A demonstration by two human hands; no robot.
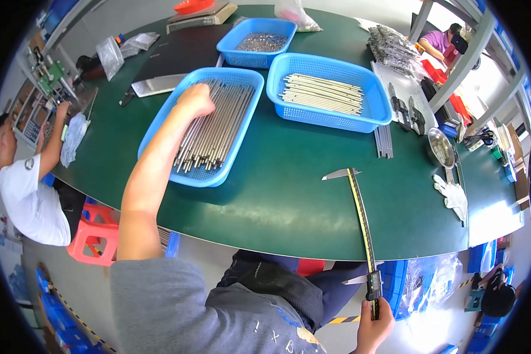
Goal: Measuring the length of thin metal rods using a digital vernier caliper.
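Note:
My left hand point(196, 101) reaches into a blue plastic basket point(150, 138) and is closed over the far part of a layer of thin metal rods point(209, 138). Its fingers curl downward, so what they grip is hidden. Low on the right, my right hand point(374, 328) is closed around the lower end of a long caliper point(363, 227). The caliper's black sliding head sits just above my fingers, and its far jaws lie over the green table, apart from the rods.
A second blue basket point(327, 123) holds pale rods; a third point(242, 58) holds small metal parts. Grey rods point(383, 141), a metal bowl point(441, 147) and a white glove point(452, 197) lie on the right of the green table point(265, 218). A co-worker point(32, 194) sits at left.

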